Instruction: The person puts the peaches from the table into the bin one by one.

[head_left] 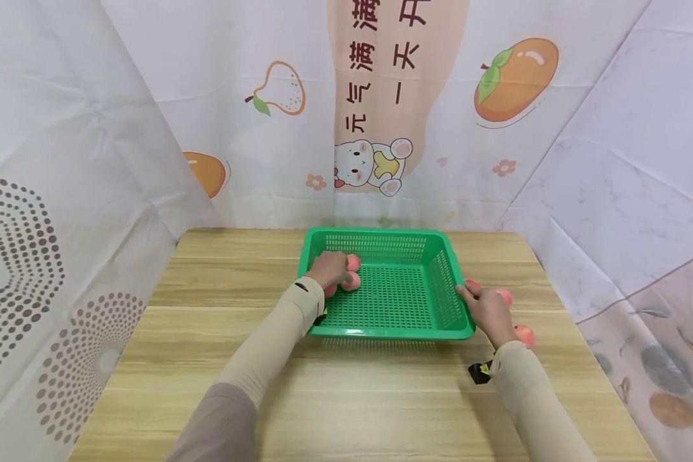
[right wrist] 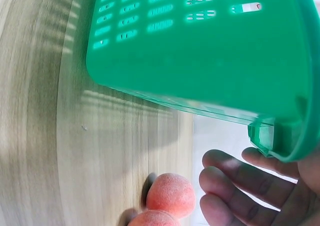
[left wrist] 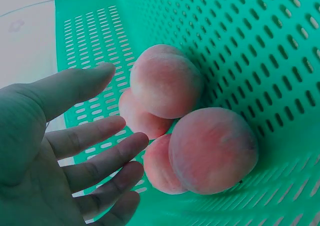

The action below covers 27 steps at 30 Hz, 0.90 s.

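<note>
A green plastic basket (head_left: 389, 333) with slotted walls stands on the wooden table. My left hand (head_left: 328, 268) is over its left side, fingers apart and nothing held, beside several peaches (head_left: 351, 281) lying in the basket. In the left wrist view the hand (left wrist: 65, 151) is close to the peaches (left wrist: 214, 151), its fingertips near the rear ones. On the opposite side my right hand (head_left: 489, 311) grips the basket's right rim, thumb on top. The right wrist view has its fingers (right wrist: 250, 178) below the rim, outside the wall.
Outside the basket, to its right, peaches lie on the table: one peach (head_left: 524, 334) beside the right wrist, another peach (head_left: 505, 296) beyond the hand. A black wrist device (head_left: 480, 373) sits under the right cuff. A printed curtain (head_left: 300, 147) hangs behind the table (head_left: 346, 398).
</note>
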### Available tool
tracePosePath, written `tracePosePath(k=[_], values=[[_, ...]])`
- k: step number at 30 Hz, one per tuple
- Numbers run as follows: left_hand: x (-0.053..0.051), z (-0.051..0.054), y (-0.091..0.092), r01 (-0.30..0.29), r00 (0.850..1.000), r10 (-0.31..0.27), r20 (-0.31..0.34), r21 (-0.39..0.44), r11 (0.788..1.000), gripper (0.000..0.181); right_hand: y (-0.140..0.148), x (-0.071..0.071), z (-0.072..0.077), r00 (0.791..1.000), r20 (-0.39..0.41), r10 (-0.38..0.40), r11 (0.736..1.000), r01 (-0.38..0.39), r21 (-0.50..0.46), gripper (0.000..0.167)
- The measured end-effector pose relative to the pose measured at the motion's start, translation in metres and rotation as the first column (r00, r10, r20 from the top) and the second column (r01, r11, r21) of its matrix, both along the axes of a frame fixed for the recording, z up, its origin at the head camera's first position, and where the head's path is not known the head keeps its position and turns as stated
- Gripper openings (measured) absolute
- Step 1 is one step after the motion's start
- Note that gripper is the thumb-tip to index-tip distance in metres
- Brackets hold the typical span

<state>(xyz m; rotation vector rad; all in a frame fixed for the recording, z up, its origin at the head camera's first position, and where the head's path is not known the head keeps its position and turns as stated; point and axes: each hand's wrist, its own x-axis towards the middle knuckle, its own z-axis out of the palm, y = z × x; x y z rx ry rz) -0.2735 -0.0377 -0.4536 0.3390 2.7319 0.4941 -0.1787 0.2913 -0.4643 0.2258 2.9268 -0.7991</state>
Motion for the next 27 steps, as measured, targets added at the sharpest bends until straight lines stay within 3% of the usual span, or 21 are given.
tracePosePath(k=[7,14,22,27], values=[[0.0,0.007,-0.002,-0.012,1.0,0.012,-0.006,0.022,1.0,0.043,0.001,-0.001,0.002,1.0,0.011,-0.004,1.0,0.004,-0.004,0.06],[0.003,0.016,-0.006,-0.073,0.997,0.069,0.032,0.143,0.987,0.046,0.002,-0.002,0.002,0.999,0.043,-0.016,0.999,0.017,-0.032,0.061],[0.006,0.026,-0.01,-0.027,0.999,0.032,-0.033,0.143,0.989,0.049,0.004,-0.003,0.0,1.0,-0.004,0.017,1.0,-0.017,0.006,0.058],[0.008,0.031,-0.014,-0.043,0.996,0.053,-0.073,0.135,0.99,0.05,0.003,-0.003,0.0,1.0,-0.005,0.011,1.0,-0.011,0.011,0.056]])
